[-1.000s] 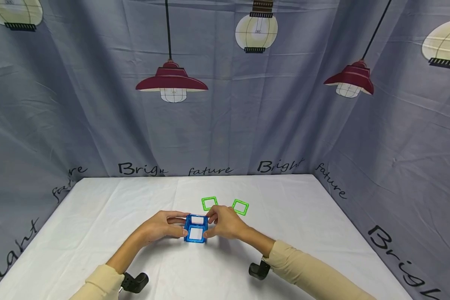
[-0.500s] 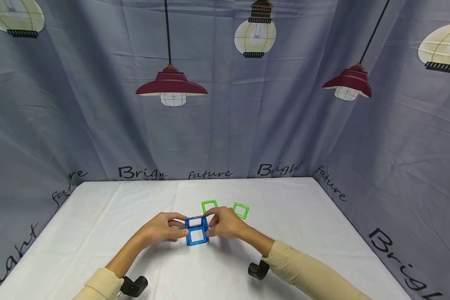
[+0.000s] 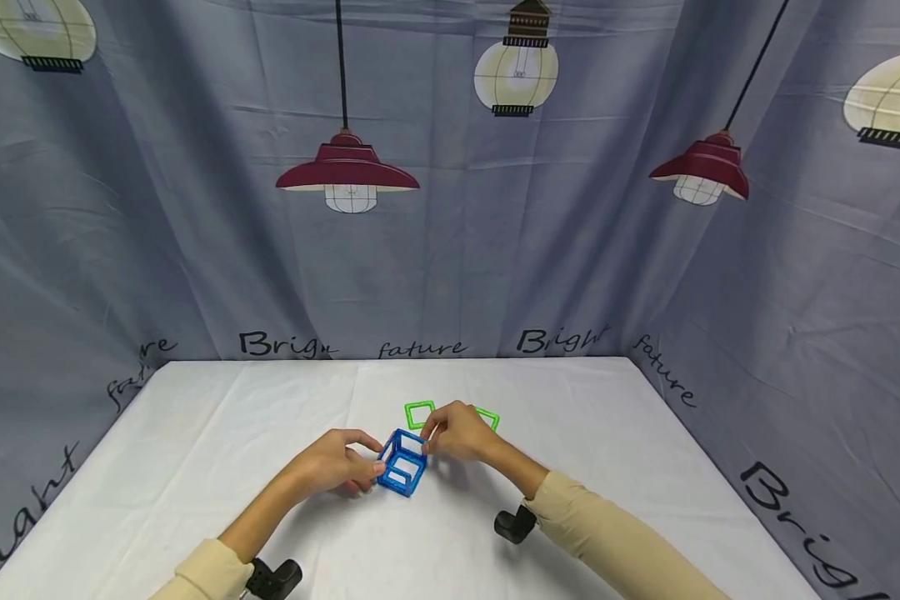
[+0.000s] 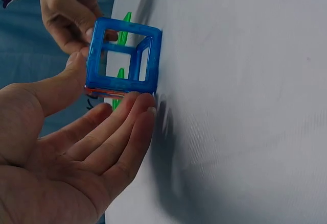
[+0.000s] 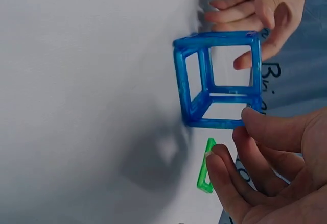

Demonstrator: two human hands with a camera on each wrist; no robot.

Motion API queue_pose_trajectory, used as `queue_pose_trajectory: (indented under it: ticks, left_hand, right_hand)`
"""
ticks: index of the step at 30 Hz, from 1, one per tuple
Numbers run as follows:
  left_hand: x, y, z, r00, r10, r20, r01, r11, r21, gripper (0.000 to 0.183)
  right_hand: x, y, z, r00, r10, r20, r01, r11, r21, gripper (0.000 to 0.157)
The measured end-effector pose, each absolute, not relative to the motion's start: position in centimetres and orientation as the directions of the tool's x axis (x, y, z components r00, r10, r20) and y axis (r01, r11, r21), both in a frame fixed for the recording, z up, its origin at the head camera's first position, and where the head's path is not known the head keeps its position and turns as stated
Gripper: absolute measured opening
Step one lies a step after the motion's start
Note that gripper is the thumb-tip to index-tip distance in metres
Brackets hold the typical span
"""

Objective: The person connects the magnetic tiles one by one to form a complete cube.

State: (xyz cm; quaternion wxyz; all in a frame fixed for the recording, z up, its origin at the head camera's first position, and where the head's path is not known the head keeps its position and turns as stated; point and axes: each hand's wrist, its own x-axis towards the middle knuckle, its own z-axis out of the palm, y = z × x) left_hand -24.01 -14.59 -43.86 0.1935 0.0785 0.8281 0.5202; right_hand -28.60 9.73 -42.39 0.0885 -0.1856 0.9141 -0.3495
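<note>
A small cube of blue see-through magnetic tiles (image 3: 402, 463) stands turned at an angle between the hands, near the middle of the white table. My right hand (image 3: 461, 432) pinches its right edge; in the right wrist view the thumb lies on one corner with a finger against the other side. My left hand (image 4: 76, 147) is at the opposite side, its straight fingertips right at the blue frame and the thumb near the top edge. Past the cube are two green square magnetic tiles (image 3: 420, 403) (image 5: 205, 168), one partly hidden behind my right hand.
A white cloth (image 3: 255, 417) covers the table. Grey-blue curtains printed with lamps and lettering (image 3: 435, 250) hang behind and at both sides. A black wrist camera (image 3: 515, 525) shows below the right sleeve, and another black wrist camera (image 3: 273, 578) below the left sleeve.
The blue cube has turned from nearly square-on to an angle. My right hand has moved slightly away over one green tile; my left fingers have shifted along the cube's side.
</note>
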Motion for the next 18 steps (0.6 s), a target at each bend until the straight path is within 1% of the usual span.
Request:
queue_pose_trajectory:
  ticks: [5,7,10,13,18]
  left_hand:
    - [-23.7,-13.9,-43.8,-0.910,0.322,-0.262,-0.090,0.464,0.882,0.064]
    - [-23.6,-13.6,-43.7,-0.914,0.313,-0.259,-0.085,0.477,0.875,0.068]
    - [-23.6,-13.4,-43.5,-0.933,0.277,-0.230,-0.052,0.529,0.847,0.067]
    - [-23.9,-13.2,-43.1,-0.957,0.214,-0.196,-0.037,0.581,0.813,0.064]
    - [-24.4,-12.6,-42.8,-0.972,0.198,-0.124,0.009,0.563,0.827,0.061]
  right_hand:
    - [-29.3,9.4,-42.5,-0.928,-0.365,-0.070,-0.223,0.698,-0.680,0.007]
    - [-29.7,9.4,-42.6,-0.931,-0.357,-0.073,-0.214,0.698,-0.683,0.006]
    - [-30.0,9.3,-42.7,-0.932,-0.355,-0.067,-0.213,0.691,-0.691,0.006]
    - [-30.1,9.3,-42.7,-0.933,-0.353,-0.068,-0.207,0.682,-0.701,0.008]
    - [-30.0,9.4,-42.6,-0.935,-0.347,-0.073,-0.192,0.668,-0.719,0.009]
